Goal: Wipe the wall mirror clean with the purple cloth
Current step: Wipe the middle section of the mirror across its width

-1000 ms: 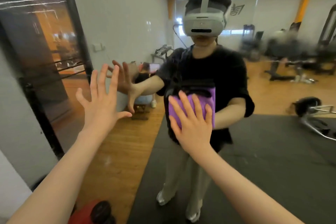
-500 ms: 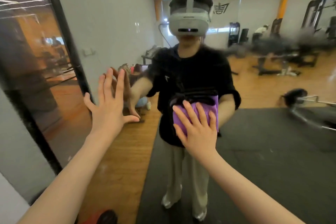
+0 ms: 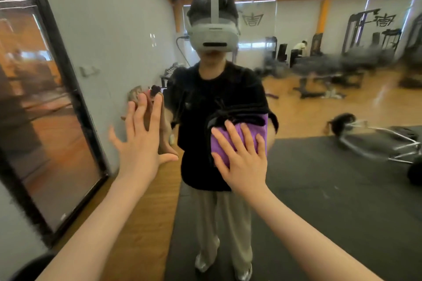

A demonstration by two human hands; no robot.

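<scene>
The wall mirror (image 3: 319, 189) fills most of the view and reflects a person in a headset, black shirt and light trousers. My right hand (image 3: 242, 157) lies flat with spread fingers on the folded purple cloth (image 3: 237, 141), pressing it against the glass at chest height of the reflection. My left hand (image 3: 142, 141) is open, palm flat on the glass to the left, meeting its own reflection.
The mirror's black frame (image 3: 75, 102) runs down the left, with a dark glass panel beyond it. Reflected are a grey wall, wood floor, a black mat (image 3: 331, 201), a barbell stand (image 3: 376, 141) and gym machines at the back.
My right hand has slid the purple cloth a little to the right and down on the glass. The view has tilted upward. My left hand stays planted on the mirror.
</scene>
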